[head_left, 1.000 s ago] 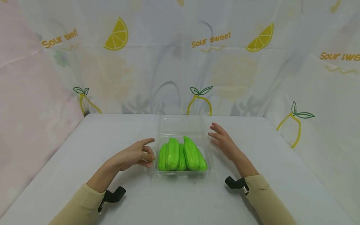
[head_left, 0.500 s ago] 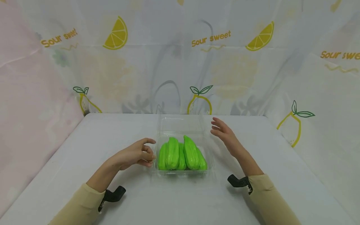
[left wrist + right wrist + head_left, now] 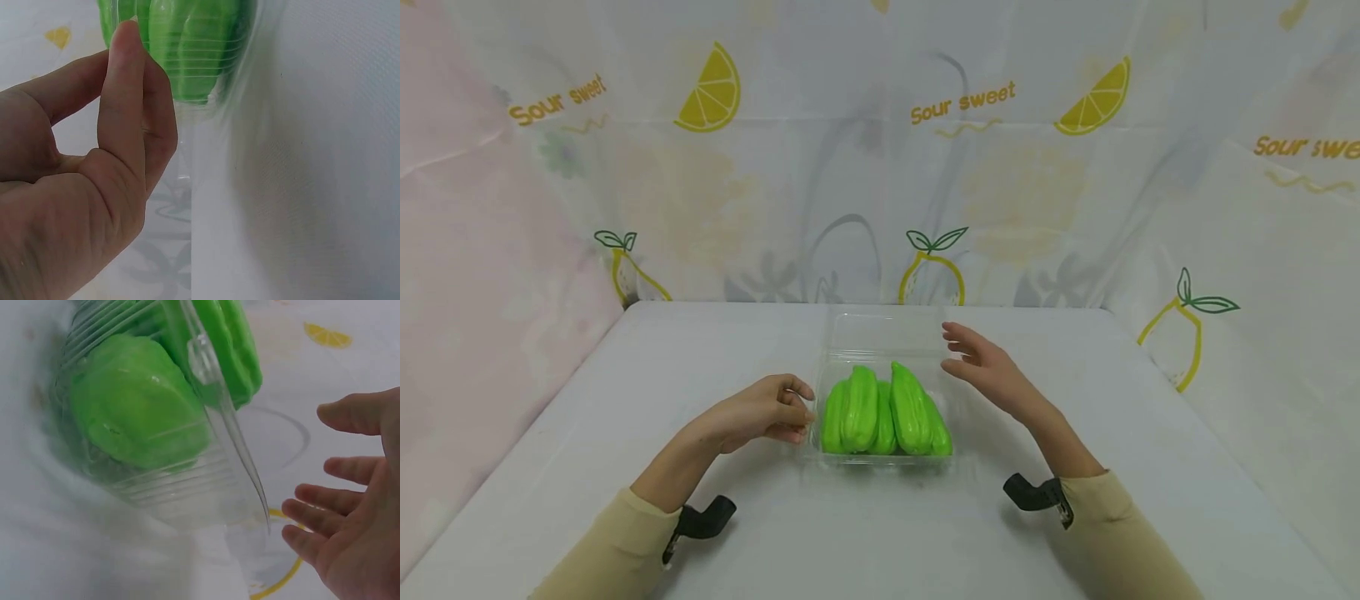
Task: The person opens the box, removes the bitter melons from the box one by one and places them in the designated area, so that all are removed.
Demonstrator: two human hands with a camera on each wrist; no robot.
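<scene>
A clear plastic clamshell box [image 3: 887, 460] stands on the table with its lid [image 3: 886, 333] laid back on the far side. Several bright green, long, ridged vegetable-like pieces [image 3: 861, 410] lie side by side in its base; their exact kind is unclear. At the box's left rim my left hand [image 3: 758, 414] pinches the edge between thumb and curled fingers; the left wrist view shows the thumb [image 3: 125, 81] against the wall, with the fingertips partly hidden behind it. My right hand [image 3: 992, 371] hovers off the box's far right corner, fingers [image 3: 328, 499] loosely extended and holding nothing.
A white-covered table [image 3: 880, 542] bears the box near its middle. Behind it hangs a pale curtain [image 3: 880, 167] printed with lemons, and similar cloth closes both sides. Black wrist cameras [image 3: 703, 518] stick out from both sleeves.
My right hand first drew slightly away from the box, then came back left toward the lid. The left index finger, stretched out before, has bent down at the rim. Box and green pieces barely shift.
</scene>
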